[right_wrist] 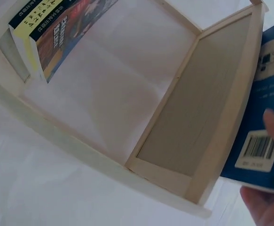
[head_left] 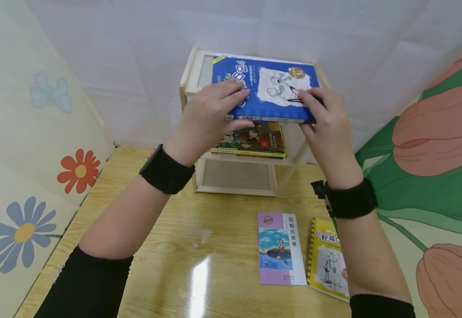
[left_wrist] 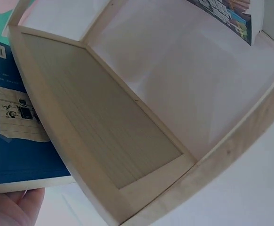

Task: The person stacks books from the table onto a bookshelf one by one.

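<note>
Both hands hold a blue comic-style book (head_left: 270,108) flat at the top of a small wooden shelf rack (head_left: 184,84). The left hand (head_left: 215,104) lays its fingers over the front cover, its thumb below the near edge. At the other end, the right hand (head_left: 326,115) pinches the book's right near corner. In the left wrist view the blue back cover (left_wrist: 24,160) juts past the shelf's wooden edge. A barcode label (right_wrist: 256,150) on the back cover appears in the right wrist view, beside a fingertip.
Several books (head_left: 250,145) lie stacked on the rack's middle shelf. On the wood-grain surface (head_left: 167,265), a purple and white book (head_left: 274,276) lies next to a yellow book (head_left: 326,269), partly hidden by the right forearm. White cloth (head_left: 143,66) hangs behind; flower-print panels flank both sides.
</note>
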{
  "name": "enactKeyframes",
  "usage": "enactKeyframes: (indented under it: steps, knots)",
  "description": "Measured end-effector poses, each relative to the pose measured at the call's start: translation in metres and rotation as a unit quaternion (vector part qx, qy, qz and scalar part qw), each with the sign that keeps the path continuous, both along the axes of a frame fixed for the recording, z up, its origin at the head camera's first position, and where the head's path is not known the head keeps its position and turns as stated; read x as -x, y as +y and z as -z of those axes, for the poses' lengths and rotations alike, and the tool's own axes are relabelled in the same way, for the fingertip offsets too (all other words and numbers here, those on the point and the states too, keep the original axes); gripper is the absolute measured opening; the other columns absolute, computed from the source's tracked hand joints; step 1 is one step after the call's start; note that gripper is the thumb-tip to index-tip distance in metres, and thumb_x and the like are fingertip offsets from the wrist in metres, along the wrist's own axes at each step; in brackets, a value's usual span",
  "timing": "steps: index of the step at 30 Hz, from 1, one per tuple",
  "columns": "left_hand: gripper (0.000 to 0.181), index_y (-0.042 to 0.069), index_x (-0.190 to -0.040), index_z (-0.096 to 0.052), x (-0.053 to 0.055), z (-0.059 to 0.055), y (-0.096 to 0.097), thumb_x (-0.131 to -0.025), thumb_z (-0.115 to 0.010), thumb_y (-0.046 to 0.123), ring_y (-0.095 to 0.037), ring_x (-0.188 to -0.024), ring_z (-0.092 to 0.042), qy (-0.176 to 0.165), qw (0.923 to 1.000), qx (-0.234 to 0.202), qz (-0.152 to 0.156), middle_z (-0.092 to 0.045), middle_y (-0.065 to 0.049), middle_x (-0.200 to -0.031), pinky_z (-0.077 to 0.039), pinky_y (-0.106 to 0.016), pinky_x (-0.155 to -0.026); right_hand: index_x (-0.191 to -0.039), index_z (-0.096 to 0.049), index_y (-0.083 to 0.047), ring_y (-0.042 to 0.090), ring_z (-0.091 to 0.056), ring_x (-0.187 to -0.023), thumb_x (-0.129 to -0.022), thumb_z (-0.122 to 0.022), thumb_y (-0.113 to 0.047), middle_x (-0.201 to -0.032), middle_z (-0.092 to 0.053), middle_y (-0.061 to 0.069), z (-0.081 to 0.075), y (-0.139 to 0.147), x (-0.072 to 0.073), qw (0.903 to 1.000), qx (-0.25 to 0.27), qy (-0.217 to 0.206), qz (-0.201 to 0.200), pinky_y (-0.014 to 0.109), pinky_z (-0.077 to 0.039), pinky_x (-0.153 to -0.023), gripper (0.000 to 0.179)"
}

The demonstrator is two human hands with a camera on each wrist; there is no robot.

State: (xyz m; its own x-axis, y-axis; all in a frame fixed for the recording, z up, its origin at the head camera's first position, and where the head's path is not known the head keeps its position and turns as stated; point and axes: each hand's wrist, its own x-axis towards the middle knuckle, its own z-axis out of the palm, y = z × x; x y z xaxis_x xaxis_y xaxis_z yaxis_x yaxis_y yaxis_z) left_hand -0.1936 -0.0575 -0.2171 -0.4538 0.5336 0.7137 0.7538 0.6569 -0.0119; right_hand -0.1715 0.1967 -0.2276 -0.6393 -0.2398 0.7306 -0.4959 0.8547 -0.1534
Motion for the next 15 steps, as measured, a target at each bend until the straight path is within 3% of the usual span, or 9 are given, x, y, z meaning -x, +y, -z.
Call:
enactKeyframes:
  steps: [5, 9, 15]
  knots:
    - [0.051, 0.004, -0.119, -0.062, 0.0, 0.002, -0.001, -0.087, -0.061, 0.044, -0.029, -0.127, -0.05, 0.011, 0.9997, -0.012, 0.016, -0.061, -0.014, -0.128, -0.035, -0.037, -0.11, -0.132, -0.055, -0.008, 0.031, -0.046, -0.126, -0.084, -0.072, -0.022, -0.134, -0.052, 0.014, -0.001, 0.01, -0.006, 0.9983, 0.003, -0.024, -0.052, 0.044, -0.039, -0.105, 0.054]
    - [0.045, 0.007, -0.111, -0.066, 0.001, 0.004, -0.001, -0.089, -0.059, 0.045, -0.028, -0.126, -0.05, 0.028, 0.9992, -0.026, 0.006, -0.062, -0.011, -0.127, -0.036, -0.04, -0.108, -0.122, -0.062, -0.004, 0.029, -0.048, -0.127, -0.087, -0.069, -0.017, -0.133, -0.056, 0.012, -0.001, 0.012, -0.006, 0.996, 0.018, -0.005, -0.087, 0.041, -0.035, -0.109, 0.038]
    - [0.04, 0.01, -0.113, -0.069, 0.002, 0.003, -0.001, -0.093, -0.055, 0.042, -0.028, -0.119, -0.051, 0.027, 0.9981, -0.053, -0.019, -0.064, -0.008, -0.122, -0.037, -0.043, -0.103, -0.119, -0.065, -0.005, 0.026, -0.052, -0.123, -0.091, -0.064, -0.019, -0.128, -0.061, 0.01, -0.001, 0.008, 0.001, 0.9951, 0.033, 0.022, -0.09, 0.039, -0.037, -0.108, 0.031]
